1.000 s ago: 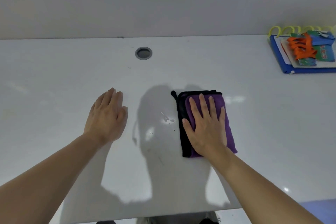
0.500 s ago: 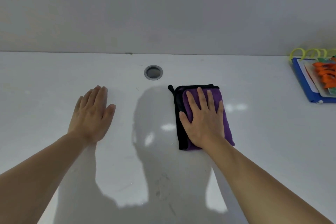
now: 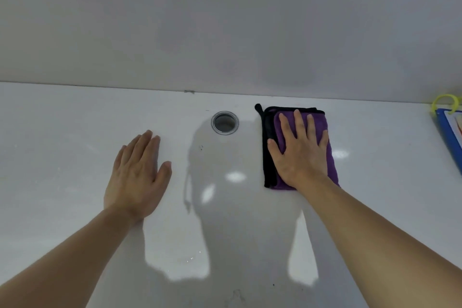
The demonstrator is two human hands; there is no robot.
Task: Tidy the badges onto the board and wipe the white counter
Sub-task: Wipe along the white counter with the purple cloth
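Observation:
A folded purple cloth (image 3: 331, 157) with a black edge lies on the white counter (image 3: 62, 145), close to the back wall. My right hand (image 3: 300, 152) presses flat on the cloth, fingers spread and pointing away from me. My left hand (image 3: 138, 175) rests flat on the bare counter, fingers together, holding nothing. At the far right edge, only a sliver of the blue board (image 3: 450, 130) shows, with a yellow ring (image 3: 446, 102) at its top; the badges are out of view.
A round metal-rimmed hole (image 3: 225, 122) sits in the counter between my hands, near the grey back wall (image 3: 225, 20). A few small dark specks mark the counter near the front edge.
My right hand has pushed the purple cloth away from me, toward the back wall and past the hole. My left hand stayed flat on the counter. My view has tilted upward.

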